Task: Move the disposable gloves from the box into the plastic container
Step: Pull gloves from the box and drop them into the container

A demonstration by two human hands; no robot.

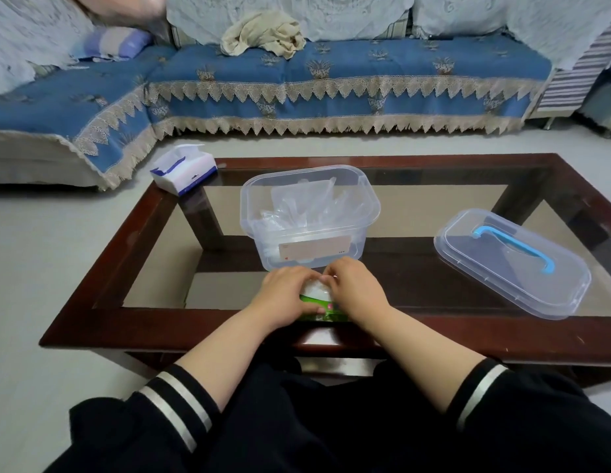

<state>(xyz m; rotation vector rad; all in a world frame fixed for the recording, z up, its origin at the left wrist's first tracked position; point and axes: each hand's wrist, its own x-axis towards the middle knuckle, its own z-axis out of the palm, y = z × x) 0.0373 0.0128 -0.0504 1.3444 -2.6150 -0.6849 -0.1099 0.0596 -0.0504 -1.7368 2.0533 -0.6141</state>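
On the near edge of the glass coffee table (126, 254), my left hand (285, 293) and right hand (357, 290) sit on the green glove box (326, 310), fingers curled in and pinching the clear gloves (317, 289) bunched at its opening. Just beyond stands the plastic container (309, 216), open, with gloves already inside. Its lid (512, 262) lies to the right.

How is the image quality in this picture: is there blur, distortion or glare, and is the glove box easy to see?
Head view: soft, even light without hard shadows; wide-angle bending curves the table edges and sofa; a blurred shape fills the top-left corner; the glass top reflects faintly. The left hand and right hand hide most of the green glove box; the plastic container is sharp.
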